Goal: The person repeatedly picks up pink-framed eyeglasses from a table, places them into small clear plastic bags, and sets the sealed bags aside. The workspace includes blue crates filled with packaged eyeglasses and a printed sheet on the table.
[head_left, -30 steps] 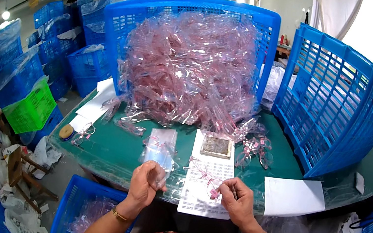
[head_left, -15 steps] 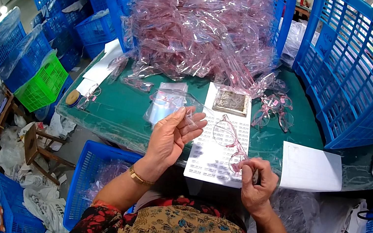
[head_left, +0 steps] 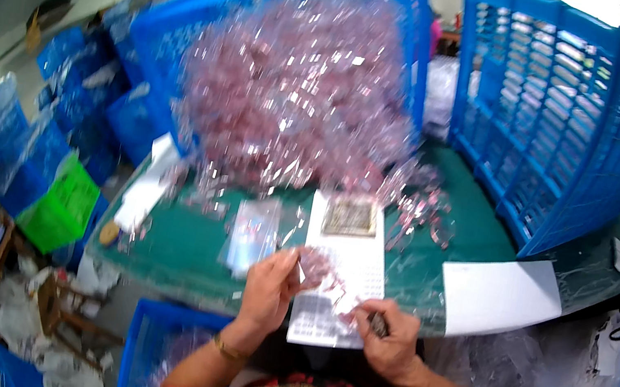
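Observation:
Pink-framed eyeglasses (head_left: 326, 276) stretch between my two hands, blurred by motion, above a white sheet printed with small labels (head_left: 323, 333). My left hand (head_left: 270, 286) is closed in a pinch at their far left end, where a clear plastic bag glints. I cannot tell whether the eyeglasses are inside the bag. My right hand (head_left: 389, 342) grips the near end of the eyeglasses, and a small dark object (head_left: 379, 324) is tucked in its fingers. A flat stack of clear bags (head_left: 254, 235) lies left of the sheet. A dark, square block (head_left: 350, 217) rests on the sheet's far end.
A tilted blue crate (head_left: 422, 72) spills bagged pink eyeglasses (head_left: 293, 99) onto the green table (head_left: 188, 251). Another blue crate (head_left: 562, 130) stands at right, behind white paper (head_left: 501, 295). Loose eyeglasses (head_left: 424, 214) lie near the heap. A blue bin (head_left: 138, 346) sits below the table's front edge.
My left hand has closed from spread fingers into a pinch. My hands have come closer together, with the eyeglasses now between them. The whole view has shifted and blurred.

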Available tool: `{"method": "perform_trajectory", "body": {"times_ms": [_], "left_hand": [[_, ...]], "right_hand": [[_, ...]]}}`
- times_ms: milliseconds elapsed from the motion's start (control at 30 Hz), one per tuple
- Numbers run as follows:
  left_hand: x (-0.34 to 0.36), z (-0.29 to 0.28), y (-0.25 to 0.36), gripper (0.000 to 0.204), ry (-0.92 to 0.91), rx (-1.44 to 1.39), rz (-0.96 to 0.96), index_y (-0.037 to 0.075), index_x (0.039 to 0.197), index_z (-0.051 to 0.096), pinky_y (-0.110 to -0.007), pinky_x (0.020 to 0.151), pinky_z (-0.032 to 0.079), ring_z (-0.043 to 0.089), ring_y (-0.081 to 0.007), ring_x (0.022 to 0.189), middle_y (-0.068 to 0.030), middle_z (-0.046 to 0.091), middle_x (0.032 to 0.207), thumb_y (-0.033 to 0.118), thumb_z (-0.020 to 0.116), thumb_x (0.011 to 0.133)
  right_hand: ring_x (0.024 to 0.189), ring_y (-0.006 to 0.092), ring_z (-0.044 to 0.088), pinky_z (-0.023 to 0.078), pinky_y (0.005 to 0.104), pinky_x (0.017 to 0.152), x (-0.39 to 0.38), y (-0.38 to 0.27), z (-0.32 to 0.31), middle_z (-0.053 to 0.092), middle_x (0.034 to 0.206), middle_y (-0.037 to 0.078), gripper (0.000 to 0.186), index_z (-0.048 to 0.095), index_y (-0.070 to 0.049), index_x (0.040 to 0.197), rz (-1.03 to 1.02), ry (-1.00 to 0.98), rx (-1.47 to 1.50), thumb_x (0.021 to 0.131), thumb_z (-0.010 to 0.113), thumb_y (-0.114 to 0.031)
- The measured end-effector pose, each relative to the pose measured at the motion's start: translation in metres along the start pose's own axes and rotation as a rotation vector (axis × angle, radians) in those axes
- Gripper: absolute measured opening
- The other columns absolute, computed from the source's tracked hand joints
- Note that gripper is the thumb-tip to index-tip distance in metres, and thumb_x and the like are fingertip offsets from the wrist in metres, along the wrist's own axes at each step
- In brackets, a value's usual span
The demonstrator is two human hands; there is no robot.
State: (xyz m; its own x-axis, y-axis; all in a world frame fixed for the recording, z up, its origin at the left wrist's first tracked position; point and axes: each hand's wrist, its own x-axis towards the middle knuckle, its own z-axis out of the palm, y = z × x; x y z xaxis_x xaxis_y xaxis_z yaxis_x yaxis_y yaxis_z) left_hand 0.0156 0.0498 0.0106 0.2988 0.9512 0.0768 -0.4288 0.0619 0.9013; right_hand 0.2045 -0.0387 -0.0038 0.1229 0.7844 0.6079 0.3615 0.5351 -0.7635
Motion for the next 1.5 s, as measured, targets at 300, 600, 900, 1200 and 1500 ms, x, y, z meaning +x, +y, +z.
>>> {"method": "perform_trajectory", "body": {"times_ms": [300,600,900,1200,1500], "left_hand": [[-0.005,0.024,0.001,0.035,0.024,-0.037,0.03,-0.003,0.115,0.053,-0.035,0.072,0.061,0.065,-0.0309,0.097,-0.0225,0.062,0.109,0.027,0.05,0.097],[-0.014,0.039,-0.003,0.036,0.002,-0.022,0.046,-0.003,0.116,0.052,-0.032,0.072,0.061,0.065,-0.0287,0.098,-0.0238,0.061,0.111,0.028,0.048,0.097],[-0.02,0.043,-0.002,0.039,-0.061,0.043,0.011,-0.004,0.12,0.049,-0.034,0.077,0.059,0.065,-0.0291,0.098,-0.0241,0.06,0.115,0.029,0.047,0.098],[-0.025,0.038,0.001,0.045,-0.023,0.069,0.006,-0.007,0.123,0.046,-0.035,0.082,0.056,0.064,-0.031,0.101,-0.0232,0.061,0.113,0.03,0.046,0.098],[-0.018,0.029,-0.003,0.05,-0.126,0.018,-0.088,-0.009,0.12,0.05,-0.032,0.077,0.057,0.065,-0.0274,0.098,-0.0221,0.063,0.109,0.036,0.043,0.099]], "right_hand": [[0.065,0.0197,0.067,0.05,0.0291,0.054,-0.005,-0.003,0.006,0.065,0.077,0.012,0.03,0.057,-0.004,0.108,0.047,0.066,0.111,0.081,0.07,-0.007],[0.064,0.0167,0.064,0.049,0.0287,0.055,-0.008,-0.012,-0.006,0.065,0.075,0.011,0.042,0.053,-0.005,0.123,0.073,0.088,0.165,0.083,0.068,-0.005],[0.06,0.0078,0.059,0.046,0.0238,0.053,-0.006,-0.012,-0.002,0.065,0.072,0.009,0.041,0.052,-0.002,0.123,0.04,0.137,0.161,0.085,0.066,-0.006],[0.061,0.0089,0.059,0.046,0.0256,0.052,-0.005,-0.013,0.005,0.064,0.07,0.009,0.041,0.053,-0.002,0.123,0.047,0.154,0.146,0.084,0.066,-0.003],[0.053,0.0055,0.049,0.038,0.0233,0.048,-0.007,0.004,0.011,0.053,0.059,0.003,0.043,0.051,-0.003,0.126,0.098,0.131,0.152,0.085,0.066,-0.005]]}}
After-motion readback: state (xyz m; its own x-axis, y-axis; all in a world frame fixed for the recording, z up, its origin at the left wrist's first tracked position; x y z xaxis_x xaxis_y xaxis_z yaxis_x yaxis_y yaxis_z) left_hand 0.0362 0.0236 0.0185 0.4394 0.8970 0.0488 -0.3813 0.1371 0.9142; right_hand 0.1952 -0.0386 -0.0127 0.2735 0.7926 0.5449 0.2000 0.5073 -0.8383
